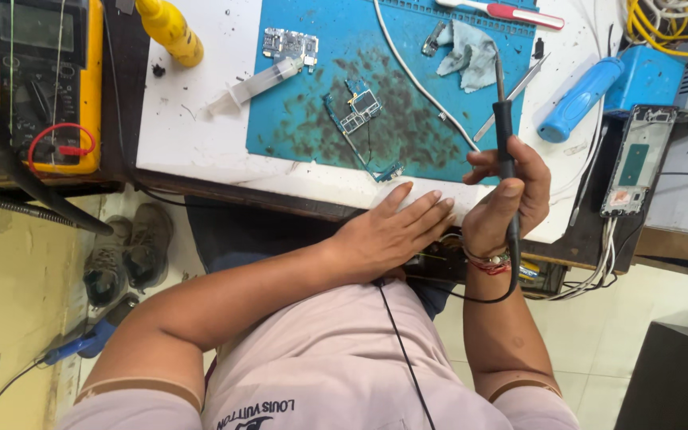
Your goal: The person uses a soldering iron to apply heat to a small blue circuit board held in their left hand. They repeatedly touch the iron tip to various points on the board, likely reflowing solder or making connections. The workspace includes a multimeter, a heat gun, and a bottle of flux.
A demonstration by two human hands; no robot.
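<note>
My right hand (pixel 506 199) grips a black soldering iron (pixel 504 135) by its handle, tip pointing away over the blue work mat (pixel 408 95); its cord loops below my wrist. My left hand (pixel 396 229) rests flat at the near edge of the white bench top (pixel 193 119), fingers spread, holding nothing. A phone circuit board (pixel 357 111) with a thin flex strip lies on the mat in front of both hands. A second small board (pixel 290 44) lies farther back.
A clear syringe (pixel 258 82) lies left of the boards. A yellow multimeter (pixel 45 84) stands at far left, a yellow-handled tool (pixel 170 30) beside it. A white cloth (pixel 467 54), tweezers (pixel 511 99), a blue-handled tool (pixel 579 99) and a phone frame (pixel 639 159) sit to the right.
</note>
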